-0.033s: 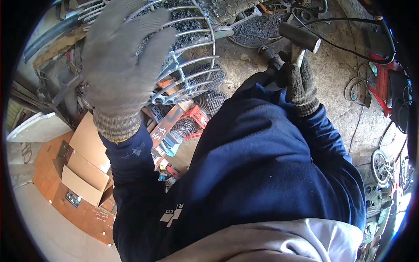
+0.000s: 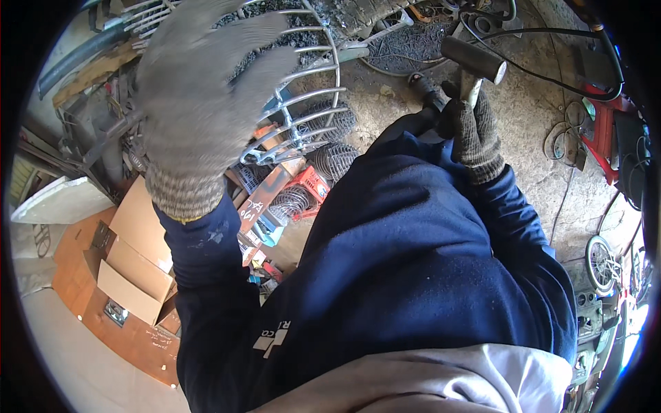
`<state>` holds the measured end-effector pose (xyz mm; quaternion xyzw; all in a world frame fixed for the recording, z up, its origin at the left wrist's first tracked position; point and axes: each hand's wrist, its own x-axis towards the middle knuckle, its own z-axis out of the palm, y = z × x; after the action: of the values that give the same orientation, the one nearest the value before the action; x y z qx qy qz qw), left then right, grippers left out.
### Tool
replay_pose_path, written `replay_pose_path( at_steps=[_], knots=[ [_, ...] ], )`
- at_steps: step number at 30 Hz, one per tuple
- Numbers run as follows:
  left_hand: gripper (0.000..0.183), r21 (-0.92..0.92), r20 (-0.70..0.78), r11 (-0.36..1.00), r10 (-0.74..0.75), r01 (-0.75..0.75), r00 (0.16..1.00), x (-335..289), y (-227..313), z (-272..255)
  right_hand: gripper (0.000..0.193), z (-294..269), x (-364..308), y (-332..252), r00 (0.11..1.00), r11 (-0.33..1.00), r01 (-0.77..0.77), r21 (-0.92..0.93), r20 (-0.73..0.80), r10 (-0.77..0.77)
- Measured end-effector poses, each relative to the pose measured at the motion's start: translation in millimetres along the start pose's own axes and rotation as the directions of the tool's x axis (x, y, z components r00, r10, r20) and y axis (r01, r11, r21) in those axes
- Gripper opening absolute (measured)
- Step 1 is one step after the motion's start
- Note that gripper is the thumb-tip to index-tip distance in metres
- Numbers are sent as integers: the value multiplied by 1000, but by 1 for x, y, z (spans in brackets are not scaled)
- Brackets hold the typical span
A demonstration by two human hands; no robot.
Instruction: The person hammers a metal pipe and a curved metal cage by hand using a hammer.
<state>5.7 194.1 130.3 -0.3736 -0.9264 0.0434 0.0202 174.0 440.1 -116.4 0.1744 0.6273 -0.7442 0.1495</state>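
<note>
My left hand point(image 2: 200, 103), in a grey knit glove, is raised at the upper left. Motion smears it, but its fingers look stretched out and nothing shows in them. Behind it in the view stands a curved frame of shiny metal rods point(image 2: 339, 69); whether the glove touches it I cannot tell. At the right, my gloved right hand point(image 2: 475, 138) grips a hammer point(image 2: 474, 60) by its pale handle. The hammer's dark cylindrical head points up and away from me, beside my leg.
Coiled wire pieces point(image 2: 335, 162) and a red crate point(image 2: 313, 184) sit beyond my left side. An open cardboard box point(image 2: 134, 282) rests on a brown board point(image 2: 76, 268). A black hose point(image 2: 544, 31) crosses the concrete floor point(image 2: 530, 124) near a red machine point(image 2: 600, 141). A small wheel point(image 2: 600, 265) stands far right.
My left hand has shifted slightly to the right, covering more of the rod frame. The right hand and hammer stay practically where they were.
</note>
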Motion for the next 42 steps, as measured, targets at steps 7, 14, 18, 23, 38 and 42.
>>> replay_pose_path(
  at_steps=[7, 14, 18, 23, 38, 42],
  knots=[
    [18, 506, 405, 793, 130, -340, 905, 48, 33, 14, 48, -3, 18, -58, 857, 717, 447, -535, 27, -515],
    [17, 558, 591, 746, -48, -365, 805, 55, 42, 27, 53, -3, 48, -197, 771, 477, 564, -674, 223, -596],
    [17, 523, 592, 789, -66, -321, 803, 60, 42, 33, 47, 3, 71, -220, 648, 164, 586, -794, 336, -684],
    [22, 221, 53, 951, 208, -215, 977, 43, 8, 59, 40, 11, 91, -230, 617, -118, 476, -871, 427, -661],
    [26, -353, -264, 847, -498, 397, 826, -91, 0, -4, 27, 44, 105, -229, 330, -377, 601, -704, 649, -686],
    [28, -385, -294, 824, -537, 416, 791, -104, 1, 17, 24, 57, 103, -215, 400, -287, 583, -760, 576, -713]
  ],
)
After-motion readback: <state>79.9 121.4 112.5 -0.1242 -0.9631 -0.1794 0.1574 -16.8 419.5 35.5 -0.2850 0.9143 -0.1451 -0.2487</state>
